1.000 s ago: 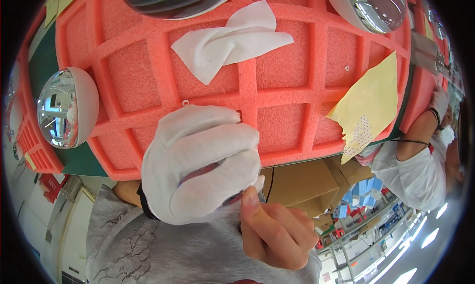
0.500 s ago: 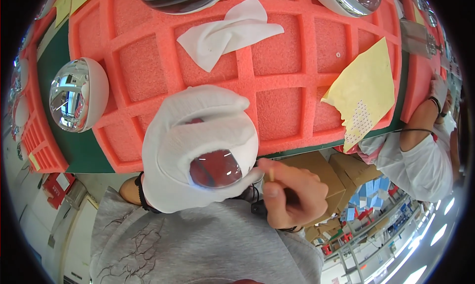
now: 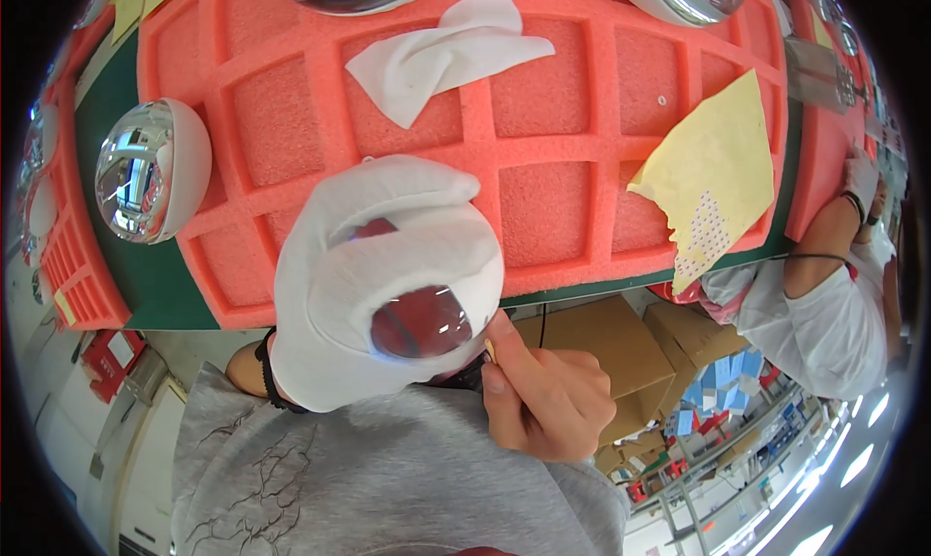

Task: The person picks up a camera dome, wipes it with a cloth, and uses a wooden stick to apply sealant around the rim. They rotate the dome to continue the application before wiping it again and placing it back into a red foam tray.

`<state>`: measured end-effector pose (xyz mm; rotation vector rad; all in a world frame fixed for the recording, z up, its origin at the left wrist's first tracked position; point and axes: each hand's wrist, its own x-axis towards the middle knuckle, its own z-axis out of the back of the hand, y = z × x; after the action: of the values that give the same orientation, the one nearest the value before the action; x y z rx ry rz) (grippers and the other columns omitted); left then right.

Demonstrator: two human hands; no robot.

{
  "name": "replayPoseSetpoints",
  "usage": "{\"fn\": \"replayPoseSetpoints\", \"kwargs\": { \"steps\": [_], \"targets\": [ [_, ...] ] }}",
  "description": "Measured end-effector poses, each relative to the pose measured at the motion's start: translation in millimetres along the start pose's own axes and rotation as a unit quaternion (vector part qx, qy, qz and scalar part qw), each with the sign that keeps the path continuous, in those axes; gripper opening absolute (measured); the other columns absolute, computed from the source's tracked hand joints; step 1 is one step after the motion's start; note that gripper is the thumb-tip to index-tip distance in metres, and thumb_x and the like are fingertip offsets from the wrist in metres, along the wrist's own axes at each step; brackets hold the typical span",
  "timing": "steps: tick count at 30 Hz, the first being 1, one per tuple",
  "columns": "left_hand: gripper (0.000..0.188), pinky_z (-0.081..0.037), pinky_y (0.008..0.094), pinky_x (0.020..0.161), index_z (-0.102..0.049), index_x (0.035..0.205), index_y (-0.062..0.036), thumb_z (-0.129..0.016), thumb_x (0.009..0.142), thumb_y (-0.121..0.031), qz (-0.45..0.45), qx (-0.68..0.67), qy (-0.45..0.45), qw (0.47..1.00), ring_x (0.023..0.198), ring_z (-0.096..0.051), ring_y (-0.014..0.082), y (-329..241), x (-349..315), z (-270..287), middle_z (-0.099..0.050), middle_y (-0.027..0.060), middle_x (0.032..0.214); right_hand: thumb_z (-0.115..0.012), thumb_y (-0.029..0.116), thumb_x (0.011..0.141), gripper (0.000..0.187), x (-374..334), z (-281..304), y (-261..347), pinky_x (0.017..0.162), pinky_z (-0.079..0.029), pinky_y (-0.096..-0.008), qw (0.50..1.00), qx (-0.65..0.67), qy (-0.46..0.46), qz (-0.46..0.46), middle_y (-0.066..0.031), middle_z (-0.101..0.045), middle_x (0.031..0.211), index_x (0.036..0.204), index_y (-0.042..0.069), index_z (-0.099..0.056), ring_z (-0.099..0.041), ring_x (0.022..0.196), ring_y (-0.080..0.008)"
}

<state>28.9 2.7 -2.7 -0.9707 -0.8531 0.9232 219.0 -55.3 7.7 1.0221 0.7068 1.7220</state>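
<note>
White glove: the left hand (image 3: pixel 359 275) wears it, fingers curled and clamped around a dome (image 3: pixel 422 321).
Dome: held in front of the grey shirt (image 3: pixel 388 478), at the tray's near edge; its glossy, dark reddish surface shows between the gloved fingers.
Bare fingers: the right hand (image 3: pixel 553 396) has thumb and index together on a pale sliver (image 3: pixel 490 350); the index tip is at the dome's right edge, and I cannot tell whether it touches.
Pink foam: a tray (image 3: pixel 543 217) of square compartments lies on the green table (image 3: pixel 145 275).
Cloth: a crumpled white one (image 3: pixel 451 57) lies across the tray's dividers, beyond the glove.
Yellow sheet: torn along one edge and dotted in red, it (image 3: pixel 722 158) lies on the tray's right side.
Mirror: a shiny half-globe (image 3: pixel 136 183) sits at the tray's left.
Co-worker: a gloved hand (image 3: pixel 860 178) shows at far right.
</note>
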Motion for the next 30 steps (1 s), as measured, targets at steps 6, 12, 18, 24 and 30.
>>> {"fn": "replayPoseSetpoints", "kwargs": {
  "steps": [6,12,18,24,30],
  "targets": [
    [0.058,-0.052,0.0413,0.089,-0.061,0.121,-0.0041,-0.087,0.070,-0.005,0.046,-0.036,0.037,0.998,0.109,-0.061,0.0334,4,-5,6,-0.056,0.0237,0.128,-0.072,-0.011,0.064,0.037,5,-5,4,0.035,-0.035,-0.0226,1.000,-0.016,0.001,0.025,-0.0112,-0.065,0.061,0.100,-0.015,-0.071,-0.050,0.038,-0.0093],
    [0.053,-0.054,0.0402,0.080,-0.062,0.118,-0.0016,-0.083,0.069,-0.001,-0.036,-0.057,-0.025,0.997,0.092,-0.065,0.0278,12,4,3,-0.057,0.0234,0.122,-0.072,-0.010,0.062,0.036,5,-2,2,0.036,-0.037,-0.0229,0.999,-0.009,0.022,0.034,-0.0120,-0.063,0.057,0.098,-0.015,-0.071,-0.051,0.038,-0.0105],
    [0.055,-0.055,0.0388,0.072,-0.062,0.117,-0.0016,-0.081,0.065,0.001,-0.088,-0.066,-0.048,0.993,0.079,-0.067,0.0240,15,7,0,-0.057,0.0230,0.117,-0.073,-0.009,0.061,0.039,2,0,2,0.038,-0.039,-0.0229,0.999,-0.018,0.025,0.035,-0.0107,-0.061,0.055,0.099,-0.015,-0.071,-0.051,0.038,-0.0112],
    [0.055,-0.055,0.0364,0.074,-0.063,0.117,-0.0026,-0.083,0.065,0.002,-0.080,-0.071,-0.029,0.994,0.086,-0.067,0.0257,12,6,0,-0.057,0.0238,0.120,-0.073,-0.010,0.059,0.042,5,3,4,0.038,-0.039,-0.0230,0.999,-0.021,0.021,0.032,-0.0104,-0.060,0.054,0.100,-0.015,-0.071,-0.050,0.037,-0.0110],
    [0.057,-0.054,0.0350,0.077,-0.062,0.117,-0.0034,-0.083,0.065,0.005,-0.045,-0.048,0.010,0.998,0.094,-0.066,0.0288,5,8,5,-0.057,0.0254,0.124,-0.075,-0.012,0.057,0.044,9,4,7,0.037,-0.037,-0.0225,0.999,-0.015,0.033,0.021,-0.0129,-0.063,0.058,0.100,-0.015,-0.070,-0.050,0.038,-0.0108]
  ]
}}
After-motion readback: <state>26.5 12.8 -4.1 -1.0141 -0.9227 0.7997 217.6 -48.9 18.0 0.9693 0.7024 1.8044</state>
